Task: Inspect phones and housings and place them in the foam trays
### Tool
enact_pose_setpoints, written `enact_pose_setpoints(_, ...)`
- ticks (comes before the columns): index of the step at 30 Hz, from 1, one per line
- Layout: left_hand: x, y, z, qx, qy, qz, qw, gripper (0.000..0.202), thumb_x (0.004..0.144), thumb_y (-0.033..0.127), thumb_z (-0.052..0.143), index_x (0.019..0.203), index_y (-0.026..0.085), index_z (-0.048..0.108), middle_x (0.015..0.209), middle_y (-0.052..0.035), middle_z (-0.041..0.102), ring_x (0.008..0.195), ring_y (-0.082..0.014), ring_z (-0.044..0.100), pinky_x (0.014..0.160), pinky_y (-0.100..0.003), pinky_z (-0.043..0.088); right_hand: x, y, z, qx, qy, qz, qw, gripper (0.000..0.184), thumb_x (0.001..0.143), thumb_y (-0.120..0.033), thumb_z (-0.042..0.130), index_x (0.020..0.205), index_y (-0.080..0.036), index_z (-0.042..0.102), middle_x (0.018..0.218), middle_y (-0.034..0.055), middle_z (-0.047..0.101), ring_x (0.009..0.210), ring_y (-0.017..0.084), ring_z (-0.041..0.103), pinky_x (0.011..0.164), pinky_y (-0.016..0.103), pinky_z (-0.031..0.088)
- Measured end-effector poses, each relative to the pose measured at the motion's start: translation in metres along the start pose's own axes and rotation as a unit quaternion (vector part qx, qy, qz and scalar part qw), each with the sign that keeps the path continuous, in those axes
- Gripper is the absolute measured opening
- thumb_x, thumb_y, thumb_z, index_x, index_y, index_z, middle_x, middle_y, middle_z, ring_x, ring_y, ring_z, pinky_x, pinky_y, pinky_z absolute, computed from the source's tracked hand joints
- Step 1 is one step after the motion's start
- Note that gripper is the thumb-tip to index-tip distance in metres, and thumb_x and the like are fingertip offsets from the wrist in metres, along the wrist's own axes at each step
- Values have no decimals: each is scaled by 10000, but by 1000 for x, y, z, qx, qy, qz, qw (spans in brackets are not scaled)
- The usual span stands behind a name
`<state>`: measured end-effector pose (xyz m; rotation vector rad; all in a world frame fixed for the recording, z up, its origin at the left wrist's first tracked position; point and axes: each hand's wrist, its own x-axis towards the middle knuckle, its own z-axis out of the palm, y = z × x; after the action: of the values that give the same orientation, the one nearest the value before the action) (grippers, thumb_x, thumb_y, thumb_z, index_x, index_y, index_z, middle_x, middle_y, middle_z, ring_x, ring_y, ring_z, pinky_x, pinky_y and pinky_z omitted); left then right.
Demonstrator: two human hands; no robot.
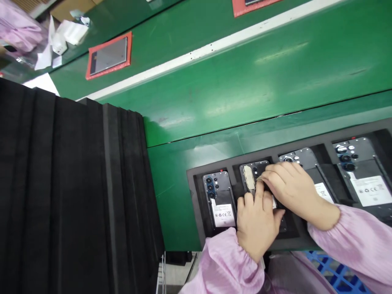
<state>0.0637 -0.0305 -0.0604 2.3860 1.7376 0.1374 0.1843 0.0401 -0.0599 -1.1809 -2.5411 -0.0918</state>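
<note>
In the head view, a smartphone [261,165] lies in a recess of a black foam tray [193,196], with both my hands over it. A cream-coloured strip [249,178] covers the left of its upper back, where neighbouring phones show lenses. My left hand [256,222] rests on the phone, fingers stretched forward and the index tip beside the strip. From the right, my right hand [289,187] reaches across with fingertips pinched together at the strip's right edge. What they pinch is too small to make out. My hands hide most of this phone's lower part.
In the same tray lie another phone [221,196] to the left and two phones, one [306,159] partly covered, to the right. Stacked black foam trays [76,183] rise at left. Beyond the green bench [245,94], a screen panel [109,56] lies on red padding.
</note>
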Motion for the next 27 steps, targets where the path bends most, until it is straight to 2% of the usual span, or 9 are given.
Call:
enact_pose_setpoints(3, 0, 0, 0, 2, -8, -4, 1000, 426, 765, 526, 607, 982, 159, 607, 1225, -89, 590, 692, -198, 463, 583, -360, 438, 12, 8, 9, -12, 19, -7, 1000, 234, 928, -149, 408, 789, -159, 595, 854, 82, 651, 778, 220, 492, 685, 322, 326)
enact_pose_setpoints(10, 1, 0, 0, 2, -8, -1, 1000, 416, 755, 512, 628, 974, 159, 599, 1238, -86, 583, 709, -200, 478, 591, -360, 451, 19, 18, 19, -23, 18, 40, 999, 128, 848, -294, 609, 794, -178, 613, 858, 80, 644, 775, 226, 490, 658, 318, 306)
enact_pose_setpoints(13, 1, 0, 1, 7, -5, -2, 1000, 409, 753, 496, 637, 979, 158, 597, 1233, -89, 590, 720, -206, 487, 598, -360, 457, 26, 18, 19, -18, 5, 52, 998, 99, 799, -244, 662, 726, -196, 614, 808, 53, 641, 709, 213, 491, 616, 307, 305)
enact_pose_setpoints(16, 0, -3, 0, 6, -1, -1, 1000, 386, 745, 471, 654, 974, 165, 598, 1251, -76, 585, 727, -206, 495, 606, -362, 464, 26, 26, 12, 9, -2, 71, 997, 54, 832, -152, 584, 810, -177, 628, 825, 63, 645, 723, 204, 531, 623, 296, 360)
enact_pose_setpoints(18, 0, -4, -3, -2, -6, -1, 1000, 347, 746, 434, 663, 964, 172, 597, 1259, -67, 582, 721, -200, 496, 613, -363, 467, 18, 38, 2, 43, 31, 118, 992, 100, 866, -148, 519, 876, -156, 618, 835, 72, 646, 754, 197, 564, 651, 285, 406)
enact_pose_setpoints(21, -1, 0, -8, -20, 8, -15, 1000, 251, 762, 354, 652, 936, 181, 597, 1239, -52, 596, 774, -208, 508, 664, -377, 473, -5, 59, -12, 84, 75, 223, 968, 148, 889, -201, 472, 835, -173, 607, 753, 38, 639, 690, 173, 591, 616, 267, 437)
enact_pose_setpoints(23, 1, 9, -11, -41, 25, 2, 999, 210, 779, 327, 628, 932, 187, 596, 1233, -43, 598, 849, -218, 510, 718, -389, 473, -18, 70, -18, 102, 36, 237, 966, 187, 883, -218, 457, 787, -190, 616, 720, 19, 644, 654, 165, 601, 589, 267, 440)
enact_pose_setpoints(25, 5, 20, -12, -65, 26, 50, 996, 210, 794, 333, 606, 951, 193, 596, 1251, -34, 585, 902, -217, 501, 744, -377, 471, -26, 75, -20, 108, -26, 207, 972, 215, 875, -215, 444, 779, -192, 635, 736, 24, 664, 680, 174, 617, 604, 281, 452)
enact_pose_setpoints(27, 10, 31, -11, -75, 11, 96, 993, 248, 804, 353, 594, 995, 196, 595, 1282, -22, 564, 917, -209, 494, 737, -358, 473, -29, 75, -21, 99, -48, 190, 976, 231, 875, -208, 433, 802, -188, 651, 761, 35, 678, 709, 183, 625, 633, 292, 467)
